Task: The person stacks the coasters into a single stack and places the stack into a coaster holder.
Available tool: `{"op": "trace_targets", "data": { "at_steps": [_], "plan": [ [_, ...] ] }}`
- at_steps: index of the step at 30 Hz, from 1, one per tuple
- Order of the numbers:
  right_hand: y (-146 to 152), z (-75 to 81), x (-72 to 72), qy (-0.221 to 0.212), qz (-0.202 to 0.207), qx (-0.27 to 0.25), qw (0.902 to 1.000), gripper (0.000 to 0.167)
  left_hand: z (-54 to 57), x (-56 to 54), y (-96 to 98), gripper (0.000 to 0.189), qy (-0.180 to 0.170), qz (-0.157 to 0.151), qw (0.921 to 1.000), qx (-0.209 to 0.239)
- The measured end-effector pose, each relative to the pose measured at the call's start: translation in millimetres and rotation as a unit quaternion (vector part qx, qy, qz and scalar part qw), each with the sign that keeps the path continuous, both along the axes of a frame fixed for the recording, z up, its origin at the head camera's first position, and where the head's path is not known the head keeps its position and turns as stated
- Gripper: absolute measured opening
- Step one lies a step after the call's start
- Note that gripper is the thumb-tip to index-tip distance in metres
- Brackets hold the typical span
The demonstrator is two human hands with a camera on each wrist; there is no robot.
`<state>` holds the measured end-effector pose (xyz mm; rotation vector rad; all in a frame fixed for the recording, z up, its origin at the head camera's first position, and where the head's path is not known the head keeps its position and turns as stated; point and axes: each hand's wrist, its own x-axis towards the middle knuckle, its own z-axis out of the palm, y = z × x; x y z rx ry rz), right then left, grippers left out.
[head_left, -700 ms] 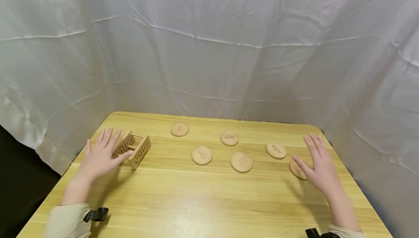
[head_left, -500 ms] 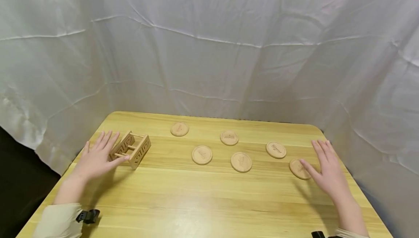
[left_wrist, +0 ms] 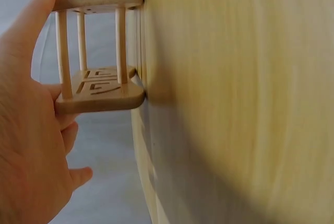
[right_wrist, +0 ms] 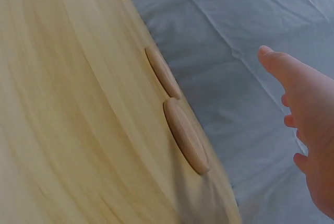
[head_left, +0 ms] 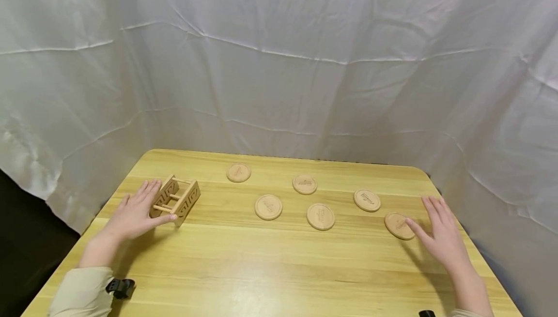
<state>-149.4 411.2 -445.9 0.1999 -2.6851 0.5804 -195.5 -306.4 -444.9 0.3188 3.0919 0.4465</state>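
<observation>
A small wooden coaster rack (head_left: 176, 198) with slotted side panels and thin dowels stands on the table at the left. My left hand (head_left: 132, 215) spans its near left end, thumb along one panel and fingers by the other. The left wrist view shows the thumb (left_wrist: 32, 23) straight at the upper panel's edge, while some fingers are partly hidden behind the lower panel. Over on the right, my right hand (head_left: 446, 239) hovers with fingers extended and holds nothing. Its thumb overlaps the edge of the rightmost round wooden coaster (head_left: 397, 225) in the head view.
Several more engraved coasters lie flat and spread out: one coaster (head_left: 238, 173) at the back, another (head_left: 268, 207) before it, others toward the right. Pale curtains (head_left: 279, 89) hang behind and beside the wooden table (head_left: 261, 268).
My left hand first draws back slightly, then comes in closer around the rack. The right hand shifts right and toward me, uncovering more of the rightmost coaster.
</observation>
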Motion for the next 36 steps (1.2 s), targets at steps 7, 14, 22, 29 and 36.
{"op": "trace_targets", "data": {
  "at_steps": [7, 14, 22, 29, 36],
  "plan": [
    [5, -4.7, -3.1, -0.046, 0.009, -0.011, 0.9989, 0.083, -0.7, 4.0, 3.1, 0.109, -0.009, 0.018, 0.9996, 0.022],
    [10, -12.3, -8.3, -0.104, 0.024, -0.024, 0.994, 0.092, 1.9, 7.3, 16.0, 0.112, -0.02, 0.041, 0.9986, 0.027],
    [10, -20.1, -13.6, -0.136, 0.026, -0.01, 0.9903, 0.098, 2.2, 12.4, 30.9, 0.113, -0.026, 0.061, 0.9973, 0.032],
    [12, -24.4, -19.0, -0.159, 0.016, 0.025, 0.9869, 0.1, 1.0, 13.1, 38.0, 0.111, -0.017, 0.071, 0.9971, 0.02],
    [12, -36.3, -23.4, -0.171, 0.003, 0.056, 0.9836, 0.098, -1.9, 12.9, 43.3, 0.113, -0.017, 0.079, 0.9961, 0.034]
  ]
}}
